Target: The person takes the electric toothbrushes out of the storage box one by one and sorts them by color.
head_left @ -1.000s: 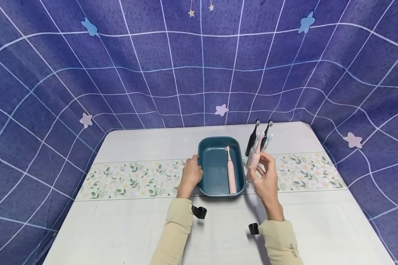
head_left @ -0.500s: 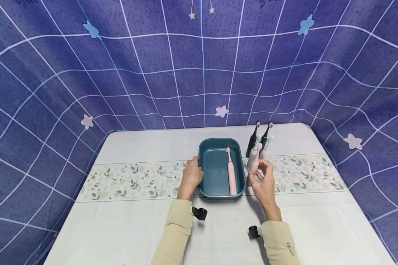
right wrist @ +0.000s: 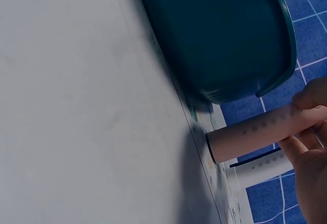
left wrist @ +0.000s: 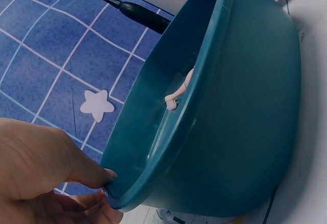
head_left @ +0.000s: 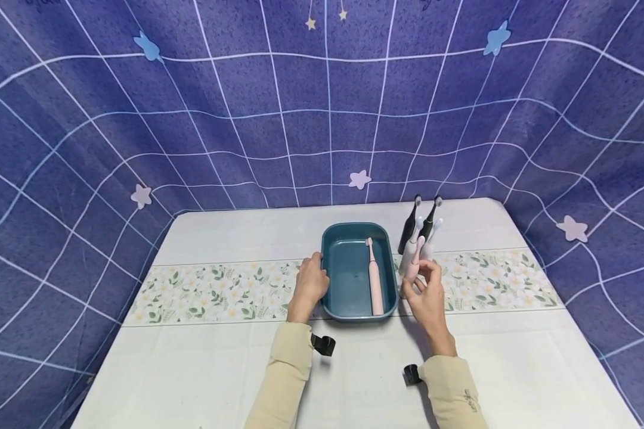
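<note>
My left hand (head_left: 309, 280) pinches the left rim of a teal plastic basin (head_left: 356, 318); in the left wrist view the thumb lies over the rim of the basin (left wrist: 245, 106). Inside the basin a pink electric toothbrush (head_left: 374, 286) lies along the right side. To the right of the basin, my right hand (head_left: 428, 295) holds a second pink electric toothbrush (head_left: 411, 271) upright by its handle, between thumb and fingers. The right wrist view shows the lower end of this toothbrush (right wrist: 250, 134) close to the tabletop; whether it touches I cannot tell.
Just behind the right hand stand two black electric toothbrushes (head_left: 408, 232) and two white electric toothbrushes (head_left: 408, 257), all upright and close together. A floral strip (head_left: 214, 292) crosses the white tabletop (head_left: 193, 381). A blue gridded curtain (head_left: 247, 131) surrounds the far side.
The pink toothbrush in my right hand has come down and slightly toward me beside the basin, then held nearly still over the last half second. My left hand and the basin have stayed put.
</note>
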Tool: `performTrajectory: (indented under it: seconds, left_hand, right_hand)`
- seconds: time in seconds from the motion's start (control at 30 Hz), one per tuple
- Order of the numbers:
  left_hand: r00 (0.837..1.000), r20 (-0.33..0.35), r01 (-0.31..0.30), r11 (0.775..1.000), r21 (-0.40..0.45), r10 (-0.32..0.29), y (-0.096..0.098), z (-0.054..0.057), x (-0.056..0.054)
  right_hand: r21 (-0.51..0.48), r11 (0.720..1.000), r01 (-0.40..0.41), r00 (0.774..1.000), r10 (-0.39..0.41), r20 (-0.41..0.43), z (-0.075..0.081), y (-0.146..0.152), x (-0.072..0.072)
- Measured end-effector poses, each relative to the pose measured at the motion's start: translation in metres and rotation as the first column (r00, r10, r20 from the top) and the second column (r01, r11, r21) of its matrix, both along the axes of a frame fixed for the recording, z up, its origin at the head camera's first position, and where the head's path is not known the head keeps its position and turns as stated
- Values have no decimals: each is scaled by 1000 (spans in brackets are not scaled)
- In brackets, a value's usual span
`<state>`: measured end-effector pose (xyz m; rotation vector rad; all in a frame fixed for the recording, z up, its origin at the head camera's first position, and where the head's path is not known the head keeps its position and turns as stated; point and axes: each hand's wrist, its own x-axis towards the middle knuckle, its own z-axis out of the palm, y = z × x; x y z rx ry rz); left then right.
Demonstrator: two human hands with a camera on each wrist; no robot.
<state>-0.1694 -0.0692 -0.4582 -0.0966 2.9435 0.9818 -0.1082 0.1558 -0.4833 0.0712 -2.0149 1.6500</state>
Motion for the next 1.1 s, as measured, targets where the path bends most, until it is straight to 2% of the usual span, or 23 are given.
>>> performTrajectory:
  seconds: [0.27,0.5,0.67,0.9,1.1]
  left_hand:
    - [1000,-6,4,1000,-1,-4,-1,1,1]
    - [1000,-4,6,1000,0,-6,-1,0,0]
    - [1000,-8,8,1000,-9,-8,-1,-2,-1]
    - [1000,-15,13,1000,-10,-13,-2,-3,-1]
    - [1000,-7,9,1000,-12,-9,-1,-2,-2]
  right_hand:
    - [39,999,0,1000,0,-2,-5,1,1]
    - [39,999,6,1000,-6,-2,-33,9,-12]
    - [55,998,5,1000,-4,-9,-35,11,-12]
    - [78,997,13,1000,-13,-2,-32,11,-9]
    - [59,998,21,996,-16,-86,-1,7,10]
